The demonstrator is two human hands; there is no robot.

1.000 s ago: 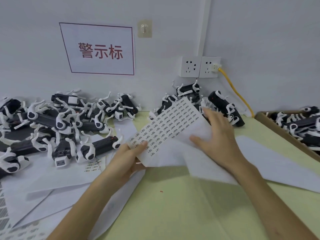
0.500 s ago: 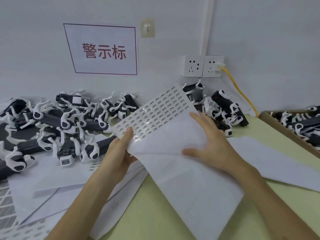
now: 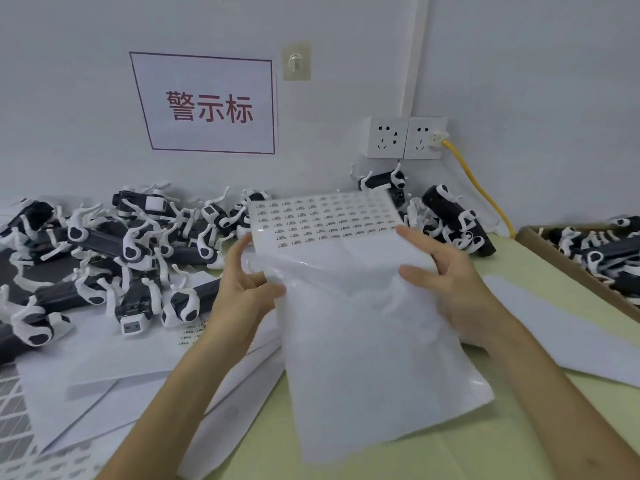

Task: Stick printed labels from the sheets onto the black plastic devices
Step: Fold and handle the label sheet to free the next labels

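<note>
I hold a label sheet (image 3: pixel 322 220) with rows of small printed labels upright above the table. Its lower part is covered by a white, slightly glossy sleeve (image 3: pixel 367 358) that hangs down to the table. My left hand (image 3: pixel 242 292) grips the left edge, fingers behind and thumb in front. On the right edge, my right hand (image 3: pixel 450 285) pinches sheet and sleeve together. Black plastic devices with white clips (image 3: pixel 121 247) lie heaped at the left. More devices (image 3: pixel 453 220) sit behind the sheet by the wall.
An open cardboard box (image 3: pixel 540 244) at the right holds more devices. Several white paper sheets (image 3: pixel 114 358) and used label backings (image 3: pixel 17 410) cover the left of the yellow-green table (image 3: pixel 467 455). A yellow cable (image 3: pixel 478 188) runs from the wall socket (image 3: pixel 405 136).
Both hands lifted the label sheet off the table and turned it level and upright. The white sleeve now hangs down in front; my left hand shifted to its left edge.
</note>
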